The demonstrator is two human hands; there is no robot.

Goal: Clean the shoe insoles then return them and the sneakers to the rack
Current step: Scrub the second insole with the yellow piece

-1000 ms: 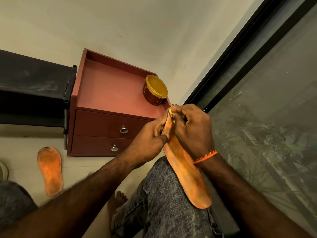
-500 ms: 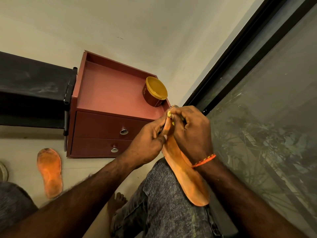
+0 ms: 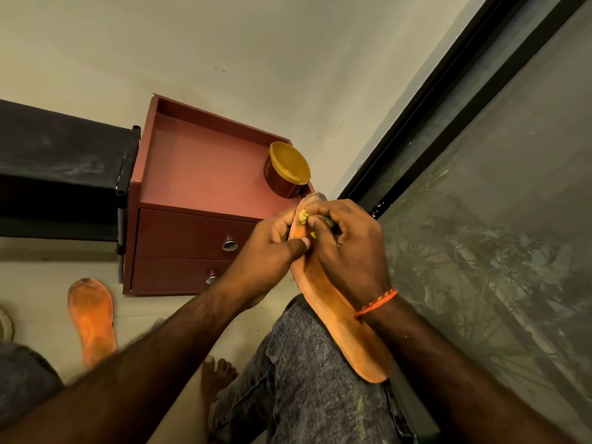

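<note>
An orange insole rests along my right thigh, toe end raised toward the cabinet. My left hand grips its toe edge, thumb pressed on the upper face. My right hand has curled fingers on the toe area and pinches something small and yellow-green against it; what it is I cannot tell. A second orange insole lies flat on the floor at the left. The sneakers are out of view.
A red-brown two-drawer cabinet stands against the wall, with a brown tub with a yellow lid on top. A black rack shelf adjoins it on the left. A dark-framed window fills the right side.
The view has shifted slightly. My right hand's fingers have worked a little over the insole's toe end, and the yellow-green bit shows more. Both hands keep their hold.
</note>
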